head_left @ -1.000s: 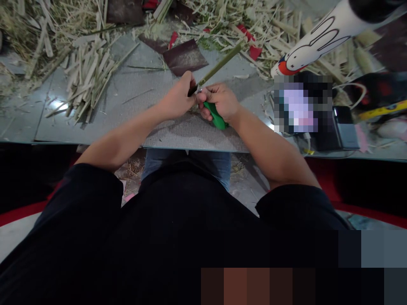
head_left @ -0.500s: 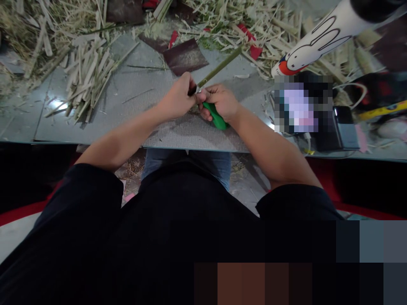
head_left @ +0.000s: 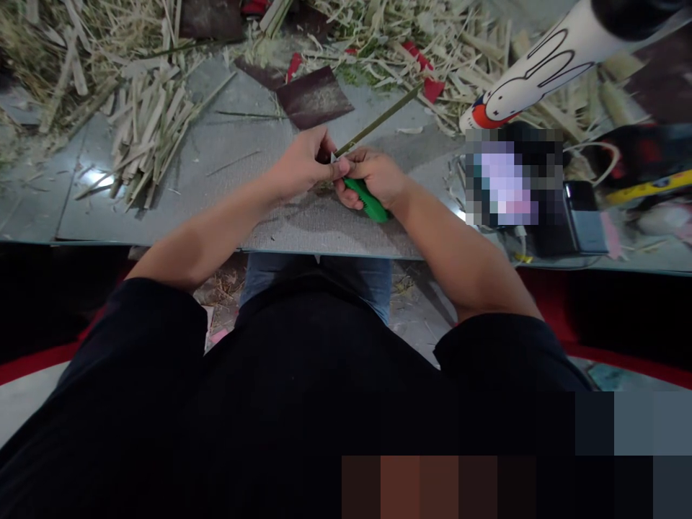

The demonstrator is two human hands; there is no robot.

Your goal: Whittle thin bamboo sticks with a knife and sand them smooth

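In the head view my left hand (head_left: 308, 162) is closed on the near end of a bamboo strip (head_left: 386, 117), its thumb stretched toward the other hand. The strip is thin and green-brown, and slants away to the upper right over the table. My right hand (head_left: 373, 176) wraps round a green-handled knife (head_left: 370, 202), with a small glint of blade by the strip's near end. Both hands meet at the fingertips. Exactly where the blade touches the strip is hidden by the fingers.
A pile of split strips (head_left: 154, 130) lies left on the grey table (head_left: 216, 209). Dark brown sheets (head_left: 316, 97) and pale shavings (head_left: 378, 29) lie beyond the hands. At right are a white rabbit-printed cylinder (head_left: 533, 68), a blurred-out screen (head_left: 502, 180) and a dark boxy device (head_left: 584, 216).
The strip has tilted lower and its far end has shifted slightly right. My left thumb is straighter, and the left fingers have moved slightly. The knife stays in my right hand.
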